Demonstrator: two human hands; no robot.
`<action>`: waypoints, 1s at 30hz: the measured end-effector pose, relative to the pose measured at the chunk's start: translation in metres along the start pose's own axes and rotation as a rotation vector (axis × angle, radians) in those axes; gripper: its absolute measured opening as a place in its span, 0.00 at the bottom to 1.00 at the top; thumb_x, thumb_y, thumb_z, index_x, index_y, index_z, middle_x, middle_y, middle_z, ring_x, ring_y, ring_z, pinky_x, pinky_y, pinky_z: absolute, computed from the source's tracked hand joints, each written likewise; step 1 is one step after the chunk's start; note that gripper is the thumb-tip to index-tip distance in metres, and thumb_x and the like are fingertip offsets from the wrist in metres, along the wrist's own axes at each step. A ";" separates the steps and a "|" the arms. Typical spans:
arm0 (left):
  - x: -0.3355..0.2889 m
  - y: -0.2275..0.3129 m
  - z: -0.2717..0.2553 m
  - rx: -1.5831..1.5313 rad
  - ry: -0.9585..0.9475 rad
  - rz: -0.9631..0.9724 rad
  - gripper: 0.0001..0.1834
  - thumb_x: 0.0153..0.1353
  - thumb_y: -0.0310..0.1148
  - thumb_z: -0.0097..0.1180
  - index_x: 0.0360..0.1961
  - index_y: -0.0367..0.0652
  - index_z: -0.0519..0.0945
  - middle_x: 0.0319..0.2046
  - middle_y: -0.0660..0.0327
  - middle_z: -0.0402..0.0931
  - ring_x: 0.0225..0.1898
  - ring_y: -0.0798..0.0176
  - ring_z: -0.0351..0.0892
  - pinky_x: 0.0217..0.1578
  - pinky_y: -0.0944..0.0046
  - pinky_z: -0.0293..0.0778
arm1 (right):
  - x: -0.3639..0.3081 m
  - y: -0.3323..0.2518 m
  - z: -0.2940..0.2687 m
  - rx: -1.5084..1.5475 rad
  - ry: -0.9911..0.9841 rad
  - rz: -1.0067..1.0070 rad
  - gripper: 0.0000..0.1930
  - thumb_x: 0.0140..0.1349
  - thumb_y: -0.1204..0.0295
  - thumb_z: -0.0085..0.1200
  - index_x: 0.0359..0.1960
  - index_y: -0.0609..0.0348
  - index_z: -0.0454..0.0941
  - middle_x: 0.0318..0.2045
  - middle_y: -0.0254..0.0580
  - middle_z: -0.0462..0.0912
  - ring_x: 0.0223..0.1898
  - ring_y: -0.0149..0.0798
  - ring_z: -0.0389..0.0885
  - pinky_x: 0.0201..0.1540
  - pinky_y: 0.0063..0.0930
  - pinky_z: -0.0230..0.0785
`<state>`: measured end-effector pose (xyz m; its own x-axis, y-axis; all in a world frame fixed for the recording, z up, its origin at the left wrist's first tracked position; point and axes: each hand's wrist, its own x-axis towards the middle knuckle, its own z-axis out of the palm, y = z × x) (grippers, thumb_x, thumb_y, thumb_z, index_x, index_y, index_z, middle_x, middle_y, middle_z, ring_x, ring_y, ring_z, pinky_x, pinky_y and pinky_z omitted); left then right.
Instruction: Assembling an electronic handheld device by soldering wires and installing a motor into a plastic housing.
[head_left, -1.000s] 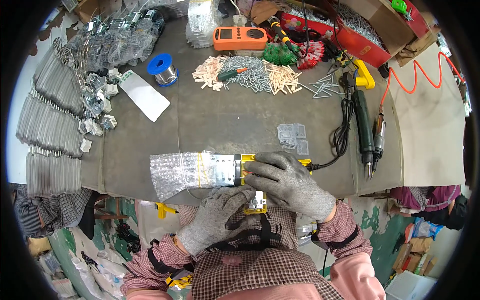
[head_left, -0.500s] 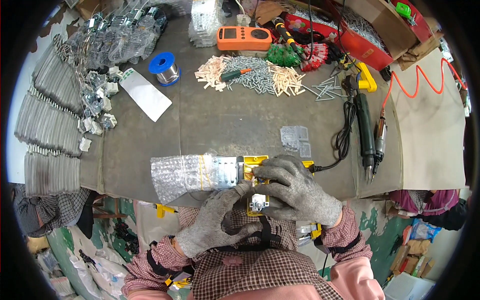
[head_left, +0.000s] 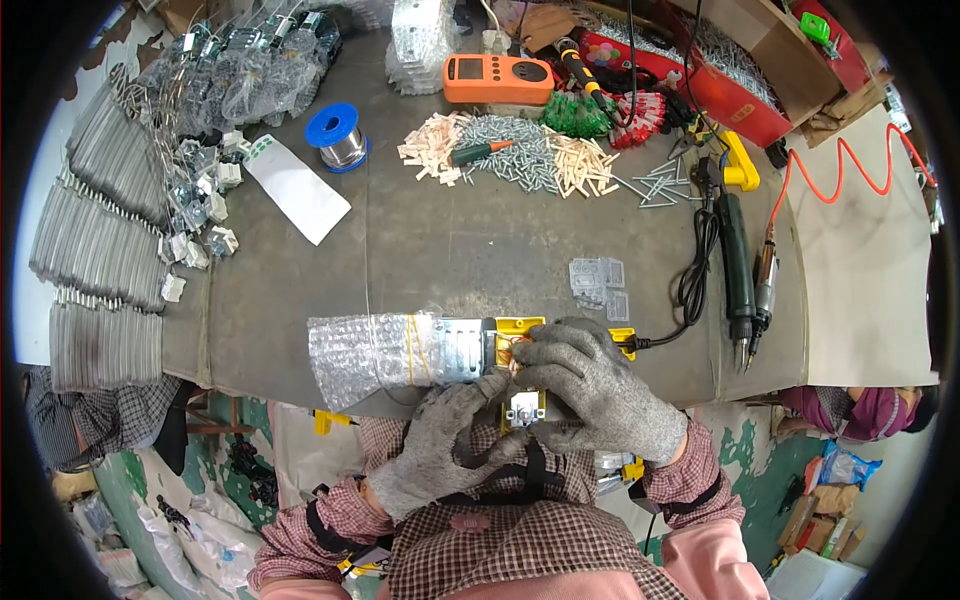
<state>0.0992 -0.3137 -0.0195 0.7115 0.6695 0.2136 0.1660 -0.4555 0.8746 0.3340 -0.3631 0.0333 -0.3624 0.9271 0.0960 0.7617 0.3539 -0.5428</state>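
A yellow plastic housing (head_left: 520, 325) lies at the table's near edge, with thin wires inside and a small white socket-like part (head_left: 525, 408) at its near end. A metal plate (head_left: 466, 345) runs left from it into bubble wrap (head_left: 365, 352) bound with yellow bands. My gloved right hand (head_left: 605, 390) covers the housing's right side, its bent fingers pressing at the wires and its thumb near the white part. From the left, my gloved left hand (head_left: 440, 435) curves its fingers and thumb around the housing's near left side. Both palms hide much of the housing.
A black cable (head_left: 660, 342) leaves the housing on the right. Clear plastic pieces (head_left: 600, 285) lie beyond it. Farther back are screws (head_left: 515, 150), wooden pegs (head_left: 583, 165), a solder spool (head_left: 335, 135) and an orange meter (head_left: 497, 80). Two electric screwdrivers (head_left: 737, 265) lie at right; metal strips (head_left: 105, 355) are stacked left.
The whole view has shifted slightly, moving the table's things a little right and down. My left fingers have drawn a little closer around the housing; my right hand keeps its place on it.
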 end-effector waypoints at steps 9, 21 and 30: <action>0.004 -0.002 -0.009 0.030 -0.083 0.076 0.34 0.53 0.35 0.74 0.60 0.37 0.75 0.47 0.53 0.81 0.47 0.50 0.82 0.51 0.52 0.75 | 0.006 -0.002 -0.004 0.010 0.003 0.040 0.38 0.48 0.47 0.70 0.57 0.59 0.75 0.60 0.46 0.75 0.65 0.50 0.70 0.67 0.53 0.60; 0.000 -0.009 -0.004 0.096 -0.139 0.081 0.28 0.54 0.37 0.72 0.55 0.43 0.78 0.50 0.57 0.81 0.47 0.53 0.82 0.51 0.51 0.75 | 0.019 0.005 -0.013 -0.044 -0.057 0.013 0.39 0.47 0.47 0.71 0.56 0.59 0.76 0.56 0.47 0.72 0.64 0.53 0.67 0.64 0.53 0.64; 0.002 -0.006 -0.008 0.075 -0.041 0.227 0.30 0.53 0.40 0.74 0.56 0.44 0.78 0.54 0.56 0.78 0.51 0.51 0.80 0.51 0.51 0.75 | 0.019 0.004 -0.019 0.052 -0.073 0.054 0.40 0.47 0.47 0.69 0.59 0.58 0.74 0.59 0.50 0.70 0.67 0.55 0.65 0.67 0.53 0.61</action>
<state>0.0943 -0.3051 -0.0210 0.7636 0.5208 0.3817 0.0479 -0.6352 0.7709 0.3403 -0.3413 0.0483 -0.3613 0.9324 0.0056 0.7529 0.2953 -0.5881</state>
